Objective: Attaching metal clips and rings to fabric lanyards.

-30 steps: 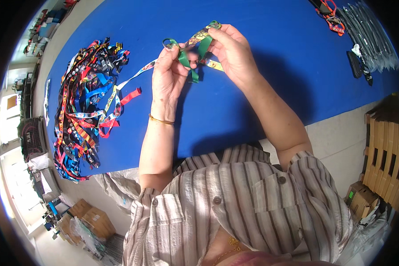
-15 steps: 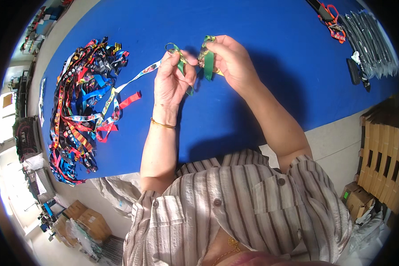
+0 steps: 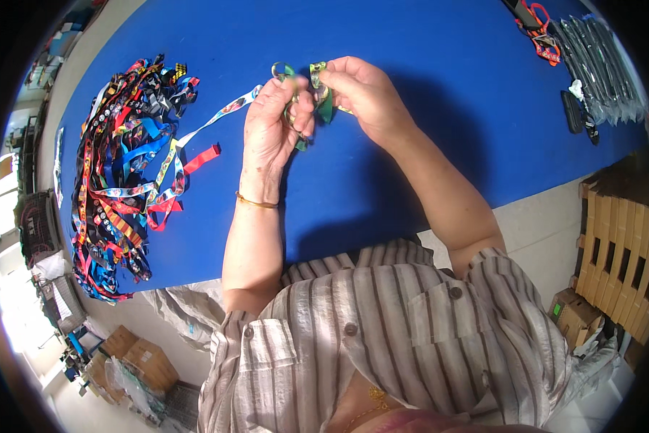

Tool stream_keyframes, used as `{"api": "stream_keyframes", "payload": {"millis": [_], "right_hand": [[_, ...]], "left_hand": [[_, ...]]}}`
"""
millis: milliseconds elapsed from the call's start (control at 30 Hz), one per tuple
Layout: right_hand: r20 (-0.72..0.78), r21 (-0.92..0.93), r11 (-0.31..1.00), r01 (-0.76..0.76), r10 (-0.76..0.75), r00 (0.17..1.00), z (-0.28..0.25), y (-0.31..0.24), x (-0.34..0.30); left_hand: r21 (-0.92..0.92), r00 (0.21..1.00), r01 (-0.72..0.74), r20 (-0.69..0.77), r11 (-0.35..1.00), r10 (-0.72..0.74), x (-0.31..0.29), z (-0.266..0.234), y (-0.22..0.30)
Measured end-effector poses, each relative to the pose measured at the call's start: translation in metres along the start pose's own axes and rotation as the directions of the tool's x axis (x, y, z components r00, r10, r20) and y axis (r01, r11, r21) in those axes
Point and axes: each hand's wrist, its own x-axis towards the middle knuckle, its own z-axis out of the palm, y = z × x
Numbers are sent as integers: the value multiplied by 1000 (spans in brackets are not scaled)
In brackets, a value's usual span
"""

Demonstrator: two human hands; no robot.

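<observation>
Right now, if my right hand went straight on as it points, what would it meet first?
Past the ribbon it holds, your right hand would probably meet your left hand; depth is unclear.

Hands closer together than before, less green ribbon in sight

Nothing legible — printed ribbons, too fine, too tangled (some blurred)

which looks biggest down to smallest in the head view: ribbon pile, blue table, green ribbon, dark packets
1. blue table
2. ribbon pile
3. dark packets
4. green ribbon, counting only visible parts
</observation>
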Motion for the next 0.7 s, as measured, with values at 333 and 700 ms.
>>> {"api": "stream_keyframes", "payload": {"millis": [333,700], "right_hand": [[91,-166,983,74,-59,994,5,-3,-6],[90,-139,976,167,-156,984,-2,7,0]], "left_hand": [[28,1000,-2,-2,1000,2,-3,3,0],[139,998,41,-58,989,-33,-4,1,-2]]}}
